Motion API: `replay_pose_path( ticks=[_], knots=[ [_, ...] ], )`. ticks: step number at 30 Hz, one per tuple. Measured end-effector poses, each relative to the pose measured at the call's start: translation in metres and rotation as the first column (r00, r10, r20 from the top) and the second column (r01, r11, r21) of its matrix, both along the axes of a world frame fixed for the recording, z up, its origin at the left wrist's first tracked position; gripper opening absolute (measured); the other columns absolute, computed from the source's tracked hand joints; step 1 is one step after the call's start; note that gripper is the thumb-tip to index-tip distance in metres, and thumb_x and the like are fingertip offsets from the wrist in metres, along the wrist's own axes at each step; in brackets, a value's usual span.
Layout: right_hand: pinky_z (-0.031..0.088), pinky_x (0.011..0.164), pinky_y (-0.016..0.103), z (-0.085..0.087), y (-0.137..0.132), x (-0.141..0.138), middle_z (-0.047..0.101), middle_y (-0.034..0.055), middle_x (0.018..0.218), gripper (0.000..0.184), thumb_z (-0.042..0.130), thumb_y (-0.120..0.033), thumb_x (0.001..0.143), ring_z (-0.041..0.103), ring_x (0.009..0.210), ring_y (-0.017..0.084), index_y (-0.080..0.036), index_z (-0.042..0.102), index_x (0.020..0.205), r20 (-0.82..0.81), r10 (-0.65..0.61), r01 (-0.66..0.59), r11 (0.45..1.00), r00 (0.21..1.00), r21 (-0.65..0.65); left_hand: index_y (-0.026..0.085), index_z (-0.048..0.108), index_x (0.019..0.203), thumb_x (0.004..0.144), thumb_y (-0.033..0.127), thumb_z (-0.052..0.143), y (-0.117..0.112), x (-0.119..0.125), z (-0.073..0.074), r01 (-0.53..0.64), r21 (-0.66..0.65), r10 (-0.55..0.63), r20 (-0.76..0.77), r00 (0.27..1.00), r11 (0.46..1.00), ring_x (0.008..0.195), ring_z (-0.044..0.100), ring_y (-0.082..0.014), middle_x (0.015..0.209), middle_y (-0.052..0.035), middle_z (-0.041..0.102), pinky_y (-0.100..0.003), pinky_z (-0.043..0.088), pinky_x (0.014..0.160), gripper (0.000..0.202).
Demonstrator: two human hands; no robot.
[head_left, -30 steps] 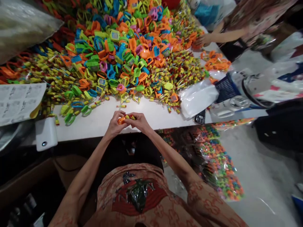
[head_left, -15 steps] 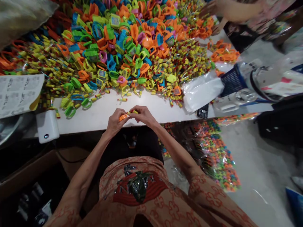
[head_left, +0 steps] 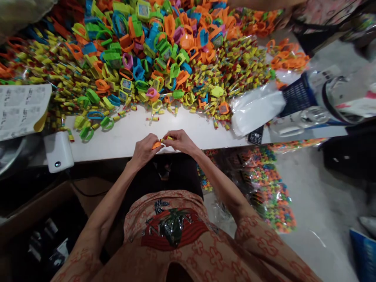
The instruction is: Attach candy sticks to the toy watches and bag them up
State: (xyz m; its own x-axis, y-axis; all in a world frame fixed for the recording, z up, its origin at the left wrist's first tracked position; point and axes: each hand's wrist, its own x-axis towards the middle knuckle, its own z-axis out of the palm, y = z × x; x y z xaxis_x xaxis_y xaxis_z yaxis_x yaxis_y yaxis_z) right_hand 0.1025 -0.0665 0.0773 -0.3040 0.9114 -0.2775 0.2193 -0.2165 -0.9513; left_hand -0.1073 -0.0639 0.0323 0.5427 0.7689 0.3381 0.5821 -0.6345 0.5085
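My left hand (head_left: 143, 150) is closed on an orange toy watch (head_left: 156, 145), over the front edge of the white table (head_left: 123, 147). Against it, my right hand (head_left: 182, 142) pinches a small yellow tube with a red end (head_left: 168, 138). The fingertips of both hands meet, and they hide most of the watch. Beyond them lies a large heap of plastic toy watches (head_left: 164, 51) in orange, green, blue, yellow and pink. Many small yellow tubes (head_left: 64, 84) lie spread around that heap.
To the left are a printed sheet (head_left: 22, 109) and a white device (head_left: 58, 152) with a cable. On the right sit clear plastic bags (head_left: 255, 111), a black keypad phone (head_left: 256, 135) and a blue basket (head_left: 298, 96). Filled bags (head_left: 270, 196) rest below. A co-worker's arm (head_left: 264, 4) reaches in.
My view has shifted slightly. Both hands stay together at the table edge with the watch and tube. The co-worker's arm has moved up, mostly out of view.
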Motion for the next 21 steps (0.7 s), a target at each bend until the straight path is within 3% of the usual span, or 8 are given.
replay_pose_path(
  ticks=[6, 10, 14, 21],
  knots=[
    [0.03, 0.05, 0.023, -0.011, 0.0, 0.003, 0.057, -0.0026, 0.059, 0.03, 0.071, -0.044, 0.078, 0.042, 0.052, 0.007, -0.015, 0.07, 0.075, 0.049, 0.048, -0.05, 0.998, 0.998, 0.034, 0.018, 0.061, 0.094, 0.102, 0.034, 0.056, 0.0, -0.001, 0.0, 0.069, 0.06, -0.058, -0.164, 0.985, 0.996, 0.083, 0.065, -0.0172, 0.093, -0.0065, 0.068, -0.026, 0.038, 0.061, 0.018],
    [0.028, 0.052, 0.024, -0.014, 0.002, 0.006, 0.055, -0.0027, 0.058, 0.027, 0.069, -0.041, 0.079, 0.042, 0.054, 0.008, -0.014, 0.071, 0.075, 0.056, 0.118, -0.121, 0.992, 0.991, 0.047, 0.018, 0.061, 0.107, 0.102, 0.031, 0.057, -0.002, -0.001, 0.003, 0.11, 0.015, -0.104, -0.223, 0.969, 0.994, 0.087, 0.066, -0.0178, 0.098, -0.0065, 0.069, -0.025, 0.039, 0.062, 0.014],
    [0.027, 0.051, 0.023, -0.014, 0.01, 0.009, 0.059, -0.0018, 0.059, 0.028, 0.072, -0.042, 0.076, 0.04, 0.052, 0.008, -0.014, 0.069, 0.071, 0.037, 0.231, -0.23, 0.973, 0.972, -0.028, 0.018, 0.061, 0.101, 0.103, 0.031, 0.053, -0.006, -0.003, 0.006, 0.152, -0.073, -0.166, -0.286, 0.944, 0.986, 0.087, 0.066, -0.018, 0.097, -0.006, 0.069, -0.026, 0.039, 0.063, 0.015],
    [0.028, 0.047, 0.023, -0.02, 0.021, -0.004, 0.062, -0.0017, 0.059, 0.032, 0.077, -0.045, 0.071, 0.041, 0.047, 0.007, -0.014, 0.071, 0.076, -0.104, 0.479, -0.49, 0.841, 0.872, -0.229, 0.02, 0.063, 0.095, 0.101, 0.034, 0.053, -0.007, -0.024, 0.01, 0.215, -0.335, -0.265, -0.113, 0.958, 0.917, 0.079, 0.065, -0.0151, 0.091, -0.0017, 0.069, -0.025, 0.042, 0.069, 0.018]
  ],
)
